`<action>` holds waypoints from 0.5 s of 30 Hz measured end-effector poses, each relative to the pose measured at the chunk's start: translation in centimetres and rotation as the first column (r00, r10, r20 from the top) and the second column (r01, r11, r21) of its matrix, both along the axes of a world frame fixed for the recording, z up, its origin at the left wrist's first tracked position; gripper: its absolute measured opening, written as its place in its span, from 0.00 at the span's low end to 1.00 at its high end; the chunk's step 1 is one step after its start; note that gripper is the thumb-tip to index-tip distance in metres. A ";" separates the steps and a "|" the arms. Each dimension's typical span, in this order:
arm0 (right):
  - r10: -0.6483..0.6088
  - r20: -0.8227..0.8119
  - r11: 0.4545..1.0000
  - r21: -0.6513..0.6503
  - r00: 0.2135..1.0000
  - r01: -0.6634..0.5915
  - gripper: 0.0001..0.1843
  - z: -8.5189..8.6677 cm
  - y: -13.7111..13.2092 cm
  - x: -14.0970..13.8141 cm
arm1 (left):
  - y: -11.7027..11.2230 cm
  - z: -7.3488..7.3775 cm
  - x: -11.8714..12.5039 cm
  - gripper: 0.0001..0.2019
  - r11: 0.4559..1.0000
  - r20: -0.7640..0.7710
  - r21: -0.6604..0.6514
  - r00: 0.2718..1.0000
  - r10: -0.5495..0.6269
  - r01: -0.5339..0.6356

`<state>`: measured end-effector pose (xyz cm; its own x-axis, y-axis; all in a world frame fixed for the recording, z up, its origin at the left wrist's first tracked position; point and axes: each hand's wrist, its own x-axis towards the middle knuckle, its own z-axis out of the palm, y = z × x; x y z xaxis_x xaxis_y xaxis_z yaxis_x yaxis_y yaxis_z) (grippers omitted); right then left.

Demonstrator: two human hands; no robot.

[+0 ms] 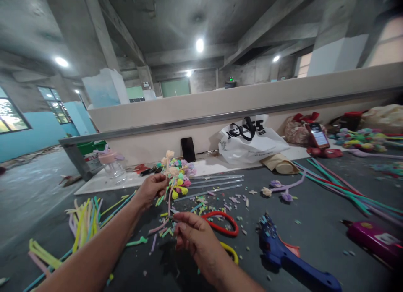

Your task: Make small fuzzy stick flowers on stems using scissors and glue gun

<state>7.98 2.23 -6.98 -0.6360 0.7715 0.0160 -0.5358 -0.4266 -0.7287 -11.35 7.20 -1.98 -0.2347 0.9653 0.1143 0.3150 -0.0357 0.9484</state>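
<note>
My left hand point(156, 189) is closed in a pinch on a pipe-cleaner flower point(170, 171), whose pale peach fuzzy head points up. Its thin pink stem point(169, 202) runs down to the fingertips of my right hand point(192, 233). Those fingers are pinched together at the stem's lower end. Beneath and beside my right hand lie scissors with a red handle loop point(234, 230) and a yellow one; the hand hides their middle. Behind the held flower is a bunch of coloured fuzzy flowers point(179, 191), partly covered by it.
Pipe-cleaner offcuts litter the dark table. Bundled pipe cleaners point(83, 222) lie left. A blue glue gun point(280, 252) and a magenta tool point(371, 238) lie right. Clear rods point(217, 182), a leaning phone point(188, 149), a white bag point(252, 145) and a clear bottle point(113, 170) are behind.
</note>
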 end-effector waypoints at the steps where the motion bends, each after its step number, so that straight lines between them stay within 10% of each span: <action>1: -0.018 -0.007 1.000 0.004 1.000 0.018 0.16 0.1 0.1 0.1 | -0.9 0.0 0.7 0.16 0.999 0.041 -0.005 0.998 -0.049 0.049; 15: -0.057 -0.044 0.997 0.051 0.997 0.059 0.13 0.3 0.4 0.9 | -5.3 -1.1 4.3 0.16 0.981 0.182 0.008 0.965 -0.191 0.193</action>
<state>8.84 2.68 -6.66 -0.5878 0.8047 0.0830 -0.5897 -0.3559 -0.7250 -7.09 1.87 -3.10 -0.0606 0.9951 0.0775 0.1262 -0.0694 0.9896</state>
